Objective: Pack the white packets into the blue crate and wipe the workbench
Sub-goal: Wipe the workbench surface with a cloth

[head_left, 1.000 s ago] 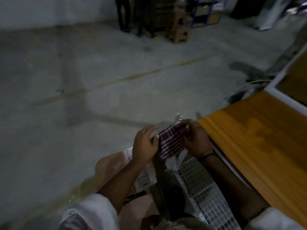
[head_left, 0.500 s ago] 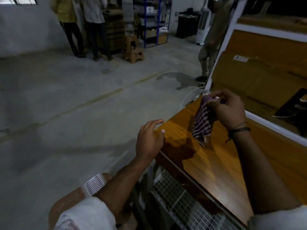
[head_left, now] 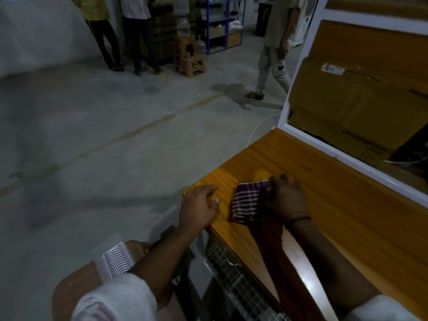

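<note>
A folded purple cloth with white stripes (head_left: 246, 201) lies flat on the orange wooden workbench (head_left: 347, 205) near its left corner. My right hand (head_left: 286, 198) grips the cloth's right side and presses it onto the wood. My left hand (head_left: 200, 208) rests with relaxed fingers on the bench's corner edge, just left of the cloth, holding nothing. No white packets and no blue crate are in view.
A white-framed panel with cardboard (head_left: 361, 93) rises behind the bench. A wire mesh shelf (head_left: 238, 281) sits under the bench edge. A brown stool (head_left: 74, 295) with a white ridged item (head_left: 114, 257) is at lower left. Three people stand or walk on the concrete floor beyond.
My right hand brought the cloth from in front of me up over the bench and down flat onto the wood. My left hand let go of it and settled on the bench corner.
</note>
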Motion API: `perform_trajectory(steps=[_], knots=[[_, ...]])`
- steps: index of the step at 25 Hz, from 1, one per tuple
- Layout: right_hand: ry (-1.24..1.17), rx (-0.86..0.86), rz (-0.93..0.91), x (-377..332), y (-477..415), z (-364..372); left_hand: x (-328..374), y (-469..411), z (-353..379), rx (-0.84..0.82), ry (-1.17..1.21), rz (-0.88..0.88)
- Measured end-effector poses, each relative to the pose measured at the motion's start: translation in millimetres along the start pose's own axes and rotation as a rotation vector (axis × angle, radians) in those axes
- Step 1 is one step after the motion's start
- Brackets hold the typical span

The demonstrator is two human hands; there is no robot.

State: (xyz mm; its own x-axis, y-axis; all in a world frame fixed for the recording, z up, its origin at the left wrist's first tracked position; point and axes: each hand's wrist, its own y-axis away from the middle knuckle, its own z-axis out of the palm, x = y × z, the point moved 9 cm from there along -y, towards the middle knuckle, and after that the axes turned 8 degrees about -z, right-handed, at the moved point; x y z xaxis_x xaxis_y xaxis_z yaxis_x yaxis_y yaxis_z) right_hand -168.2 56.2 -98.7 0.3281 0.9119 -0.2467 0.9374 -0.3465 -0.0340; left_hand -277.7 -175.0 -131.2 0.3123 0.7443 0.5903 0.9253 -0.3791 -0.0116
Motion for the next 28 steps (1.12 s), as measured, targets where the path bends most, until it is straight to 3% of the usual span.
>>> perform_trajectory(steps=[3, 5, 8, 12, 14, 18, 21, 25, 26, 28], knots=[[0.195, -0.026, -0.651, -61, 3, 27, 10, -7, 5, 0.015, -0.169, 0.024], [0.283, -0.027, -0.841, -73, 6, 39, 15, -12, 10, -0.03, -0.273, 0.029], [0.298, 0.022, -0.776, -62, -1, 39, 18, -21, 17, -0.14, -0.344, -0.011], [0.387, 0.007, -0.364, -31, -21, 28, 19, -29, 17, -0.229, -0.375, -0.044], [0.345, 0.039, -0.397, -35, -28, 22, 19, -31, 17, -0.26, -0.399, -0.047], [0.144, -0.078, -0.738, -48, -29, 41, 19, -29, 19, -0.286, -0.43, -0.043], [0.148, -0.075, -0.699, -40, -28, 56, 21, -25, 18, -0.261, -0.43, -0.045], [0.123, -0.053, -0.328, -27, -49, 60, 27, -21, 17, -0.218, -0.444, -0.055], [0.104, -0.042, -0.318, -31, -48, 63, 26, -21, 18, -0.216, -0.437, -0.066], [0.112, -0.11, -0.532, -56, -30, 74, 22, -22, 19, -0.224, -0.419, -0.086]])
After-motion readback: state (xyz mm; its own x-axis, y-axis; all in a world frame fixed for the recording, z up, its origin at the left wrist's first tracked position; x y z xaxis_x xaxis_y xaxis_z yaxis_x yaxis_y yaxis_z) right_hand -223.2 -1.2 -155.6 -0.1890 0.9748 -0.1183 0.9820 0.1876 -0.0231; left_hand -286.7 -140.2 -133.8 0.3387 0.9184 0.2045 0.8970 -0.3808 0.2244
